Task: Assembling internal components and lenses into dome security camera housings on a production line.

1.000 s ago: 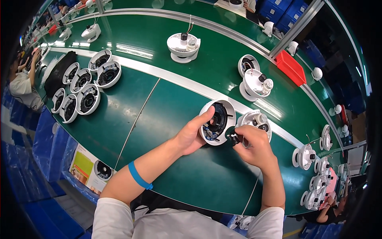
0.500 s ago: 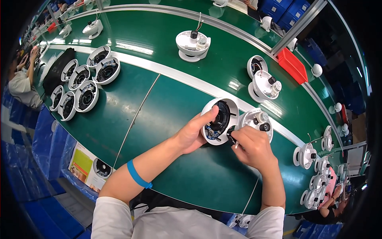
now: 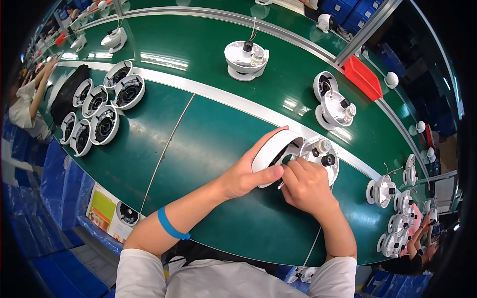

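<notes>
A white round camera housing [image 3: 272,150] is gripped in my left hand [image 3: 244,177], thumb across its near side. It stands tilted on edge, its opening turned toward my right hand [image 3: 308,183], and only a sliver of the dark inside shows. My right hand is closed at that opening, fingertips pressed together. What they pinch is mostly hidden; a thin pale end sticks out below them. Just behind the right hand sits a white camera base [image 3: 334,173] with a dark lens and a clear round part, touching or nearly touching the housing.
Several open white housings [image 3: 104,124] with black rings stand at the left beside a black cloth [image 3: 70,94]. Across the metal rail [image 3: 218,102] are more camera units [image 3: 247,58] and a red tray [image 3: 362,77]. Several assembled bases [image 3: 397,226] crowd the right edge. Co-workers sit at both sides.
My left hand has tipped the housing so its open face turns from upward to the right. My right hand has moved in against the opening, and the black piece at its fingers is now largely hidden.
</notes>
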A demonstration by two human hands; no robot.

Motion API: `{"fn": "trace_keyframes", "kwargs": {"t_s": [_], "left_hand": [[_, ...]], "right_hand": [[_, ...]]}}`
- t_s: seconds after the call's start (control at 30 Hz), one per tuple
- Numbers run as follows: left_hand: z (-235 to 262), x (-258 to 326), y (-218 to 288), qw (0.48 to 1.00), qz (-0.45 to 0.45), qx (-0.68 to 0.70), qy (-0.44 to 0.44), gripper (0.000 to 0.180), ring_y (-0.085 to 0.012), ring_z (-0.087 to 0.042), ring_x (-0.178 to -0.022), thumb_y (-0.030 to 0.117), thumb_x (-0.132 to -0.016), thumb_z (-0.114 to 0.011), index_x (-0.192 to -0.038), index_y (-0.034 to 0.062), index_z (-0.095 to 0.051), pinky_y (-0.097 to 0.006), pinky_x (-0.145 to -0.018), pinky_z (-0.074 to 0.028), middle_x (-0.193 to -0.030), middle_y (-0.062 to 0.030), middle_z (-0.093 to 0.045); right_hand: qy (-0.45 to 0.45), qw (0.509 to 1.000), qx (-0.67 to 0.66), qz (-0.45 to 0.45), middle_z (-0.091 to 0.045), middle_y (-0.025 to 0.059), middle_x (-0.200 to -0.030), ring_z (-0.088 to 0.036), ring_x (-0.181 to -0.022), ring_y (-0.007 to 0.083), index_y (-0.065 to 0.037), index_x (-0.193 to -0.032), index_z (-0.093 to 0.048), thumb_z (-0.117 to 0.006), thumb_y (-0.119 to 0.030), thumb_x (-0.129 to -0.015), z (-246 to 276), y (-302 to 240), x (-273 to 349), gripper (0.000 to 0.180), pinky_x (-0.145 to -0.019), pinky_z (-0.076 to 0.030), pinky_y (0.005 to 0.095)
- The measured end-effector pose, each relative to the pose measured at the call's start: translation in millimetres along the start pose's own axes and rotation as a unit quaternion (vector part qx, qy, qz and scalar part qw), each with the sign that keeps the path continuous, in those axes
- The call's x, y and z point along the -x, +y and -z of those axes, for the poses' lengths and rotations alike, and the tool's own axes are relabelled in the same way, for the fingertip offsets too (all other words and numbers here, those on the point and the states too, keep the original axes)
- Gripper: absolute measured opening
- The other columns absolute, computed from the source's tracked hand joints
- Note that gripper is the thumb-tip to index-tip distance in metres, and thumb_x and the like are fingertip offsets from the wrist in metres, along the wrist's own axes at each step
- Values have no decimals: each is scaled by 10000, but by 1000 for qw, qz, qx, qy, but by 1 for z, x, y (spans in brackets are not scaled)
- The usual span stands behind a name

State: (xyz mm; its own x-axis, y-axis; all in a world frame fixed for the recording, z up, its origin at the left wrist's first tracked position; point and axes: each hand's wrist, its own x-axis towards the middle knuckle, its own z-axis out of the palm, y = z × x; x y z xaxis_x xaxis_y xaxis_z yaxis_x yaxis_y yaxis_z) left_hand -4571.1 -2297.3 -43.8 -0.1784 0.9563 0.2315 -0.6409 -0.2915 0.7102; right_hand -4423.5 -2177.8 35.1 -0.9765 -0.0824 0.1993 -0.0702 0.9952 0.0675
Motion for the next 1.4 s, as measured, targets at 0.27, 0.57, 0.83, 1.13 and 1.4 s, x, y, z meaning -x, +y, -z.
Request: {"fn": "trace_keyframes", "kwargs": {"t_s": [0.27,0.57,0.83,1.13,1.4], "left_hand": [[7,0,-2,1000,-26,-11,8,976,-170,-494,-1290,335,-936,-788,-1668,88,-192,-309,-1047,-435,-1509,-102,-470],[16,-2,-2,997,-38,-62,-14,1052,-261,-406,-1439,445,-906,-809,-1653,47,-184,-399,-1194,-324,-1571,-154,-395],[31,-4,3,996,-4,85,35,871,-215,-453,-1415,439,-1008,-686,-1646,81,-213,-383,-1181,-366,-1536,-114,-445],[38,-2,5,994,24,96,42,847,-227,-427,-1430,390,-1023,-671,-1652,70,-203,-388,-1196,-333,-1542,-113,-440],[45,-6,1,999,-29,19,27,902,-231,-407,-1431,366,-994,-710,-1657,57,-182,-388,-1192,-324,-1546,-133,-427]], "right_hand": [[12,998,63,16,-531,33,-736,-584,-654,177,-37,-856,-640,-702,-90,-727,-12,-6,-6,152,-504,-453,316],[6,998,56,3,-538,36,-746,-577,-665,170,-33,-850,-644,-674,-76,-732,-23,-4,-11,129,-499,-445,308],[48,991,-76,-96,-650,90,-890,-673,-733,261,2,-1002,-675,-683,30,-743,-9,-14,-31,261,-592,-563,362],[68,976,-188,-82,-693,120,-977,-708,-771,301,-1,-1037,-687,-736,36,-719,-15,-12,-37,324,-637,-585,390],[50,995,-81,-43,-576,68,-814,-642,-710,226,-13,-958,-674,-776,-56,-685,-27,-16,-43,295,-543,-515,361]]}}
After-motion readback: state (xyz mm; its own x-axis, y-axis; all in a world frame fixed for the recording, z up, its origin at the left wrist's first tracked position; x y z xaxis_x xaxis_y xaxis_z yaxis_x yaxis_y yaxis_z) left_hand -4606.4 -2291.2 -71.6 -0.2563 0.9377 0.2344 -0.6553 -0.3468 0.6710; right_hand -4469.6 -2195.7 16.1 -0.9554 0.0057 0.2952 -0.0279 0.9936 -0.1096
